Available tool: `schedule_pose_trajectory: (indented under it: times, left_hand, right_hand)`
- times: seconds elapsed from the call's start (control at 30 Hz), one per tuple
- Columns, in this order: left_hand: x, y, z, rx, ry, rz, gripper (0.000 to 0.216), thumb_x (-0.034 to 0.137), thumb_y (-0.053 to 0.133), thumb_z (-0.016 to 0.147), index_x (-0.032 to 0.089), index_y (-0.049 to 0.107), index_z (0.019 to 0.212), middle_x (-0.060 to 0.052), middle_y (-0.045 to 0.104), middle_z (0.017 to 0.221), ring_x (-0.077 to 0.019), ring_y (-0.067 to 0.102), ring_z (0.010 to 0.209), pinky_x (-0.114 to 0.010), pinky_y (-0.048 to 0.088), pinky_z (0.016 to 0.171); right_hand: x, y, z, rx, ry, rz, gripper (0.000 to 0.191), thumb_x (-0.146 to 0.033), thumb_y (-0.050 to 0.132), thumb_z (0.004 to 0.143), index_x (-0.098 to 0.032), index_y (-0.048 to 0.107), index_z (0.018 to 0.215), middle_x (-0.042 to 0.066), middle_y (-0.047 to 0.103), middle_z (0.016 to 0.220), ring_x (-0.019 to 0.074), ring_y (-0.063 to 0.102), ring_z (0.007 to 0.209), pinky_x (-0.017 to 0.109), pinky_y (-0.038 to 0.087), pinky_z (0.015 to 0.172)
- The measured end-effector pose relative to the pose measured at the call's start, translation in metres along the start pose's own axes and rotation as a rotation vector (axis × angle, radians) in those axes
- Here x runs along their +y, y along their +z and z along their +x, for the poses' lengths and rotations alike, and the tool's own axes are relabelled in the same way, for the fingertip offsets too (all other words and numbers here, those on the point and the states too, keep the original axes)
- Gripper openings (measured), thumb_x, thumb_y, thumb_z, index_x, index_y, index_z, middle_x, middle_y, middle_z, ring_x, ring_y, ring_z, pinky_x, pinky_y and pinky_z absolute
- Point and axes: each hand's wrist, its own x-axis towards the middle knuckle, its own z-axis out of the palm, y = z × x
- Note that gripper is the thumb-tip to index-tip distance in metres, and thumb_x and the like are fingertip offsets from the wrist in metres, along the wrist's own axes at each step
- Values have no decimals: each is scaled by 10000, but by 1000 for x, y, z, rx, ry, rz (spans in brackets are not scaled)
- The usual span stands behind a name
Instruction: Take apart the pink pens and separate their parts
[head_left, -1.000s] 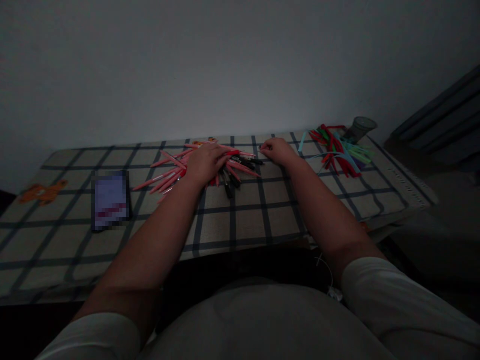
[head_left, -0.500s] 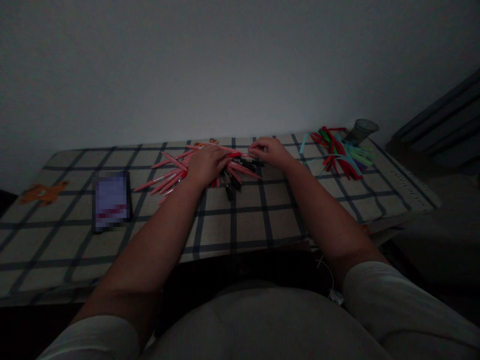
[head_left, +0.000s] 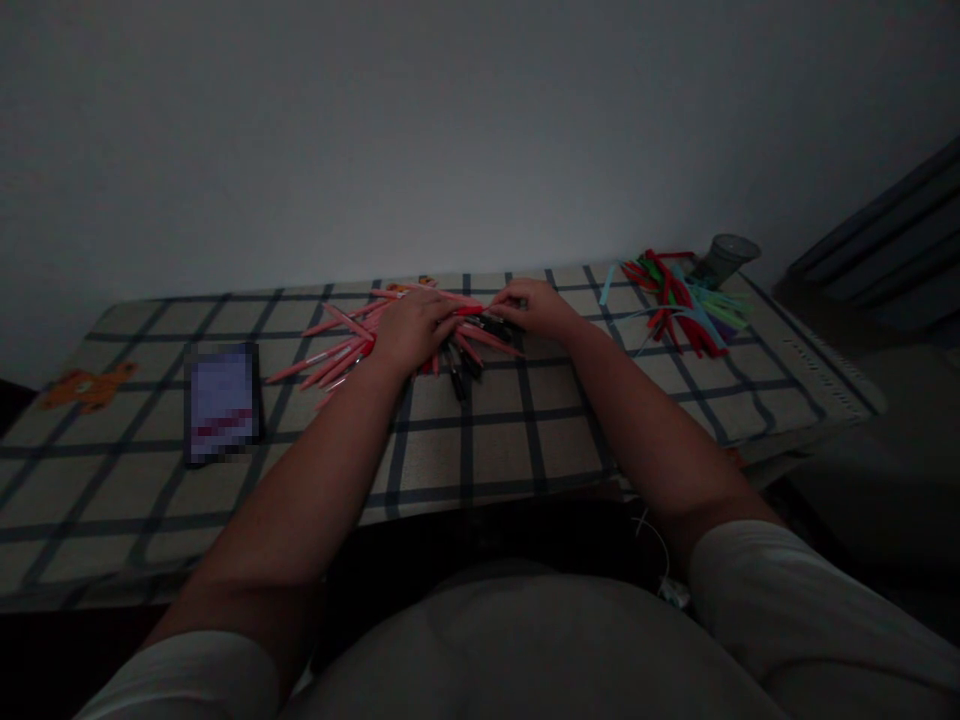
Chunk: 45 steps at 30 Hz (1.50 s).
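Note:
My left hand (head_left: 415, 332) lies over a pile of pink pens (head_left: 330, 362), its fingers closed on a slim red pen-like item (head_left: 469, 311) that points to the right. At the right end of this item, my right hand (head_left: 534, 307) has its thumb and fingertips pinched together. The dim light hides the exact contact there. Black pens (head_left: 457, 378) stick out of the pile below and between the hands. My left palm covers part of the pink pens.
A phone (head_left: 223, 403) with a blurred screen lies to the left on the checked tablecloth (head_left: 495, 455). On the right are red, green and blue strips (head_left: 679, 310) beside a tilted clear cup (head_left: 726, 258). A plain wall (head_left: 450, 140) rises behind the table.
My right hand has shifted slightly left, so its fingertips now meet the right end of the red item. The left hand and the pile stay in place.

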Motion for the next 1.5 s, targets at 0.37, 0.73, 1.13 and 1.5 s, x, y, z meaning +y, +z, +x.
schedule_pose_trajectory:
  times: [0.37, 0.73, 1.13, 1.5]
  left_hand:
    - [0, -1, 0, -4, -18, -26, 385, 379, 585, 1100, 287, 792, 1412, -116, 810, 1314, -322, 682, 1325, -475, 538, 1119]
    - [2, -2, 0, -4, -40, -28, 397, 381, 583, 1098, 273, 792, 1418, -121, 807, 1349, -332, 674, 1359, -486, 528, 1136]
    - [1, -1, 1, -4, -18, -11, 396, 393, 574, 1103, 247, 807, 1389, -125, 817, 1325, -338, 691, 1338, -491, 540, 1126]
    - [-2, -3, 0, 49, -89, -55, 364, 385, 602, 1101, 310, 802, 1396, -89, 806, 1367, -306, 685, 1358, -470, 527, 1167]
  right_hand:
    - [-4, -6, -1, 11, 26, -45, 325, -438, 695, 964, -165, 815, 1093, 84, 745, 942, 224, 588, 852, 343, 432, 810]
    - [-2, -10, 0, -6, 1, -80, 229, -358, 709, 957, -181, 841, 1016, 103, 766, 988, 246, 620, 917, 368, 449, 871]
    - [-5, -7, 1, 0, -17, -91, 209, -378, 727, 967, -206, 840, 1006, 96, 779, 994, 255, 635, 974, 379, 452, 934]
    - [19, -63, -16, 79, 285, -117, 191, -340, 770, 916, -171, 850, 955, 115, 811, 1015, 252, 672, 953, 375, 506, 898]
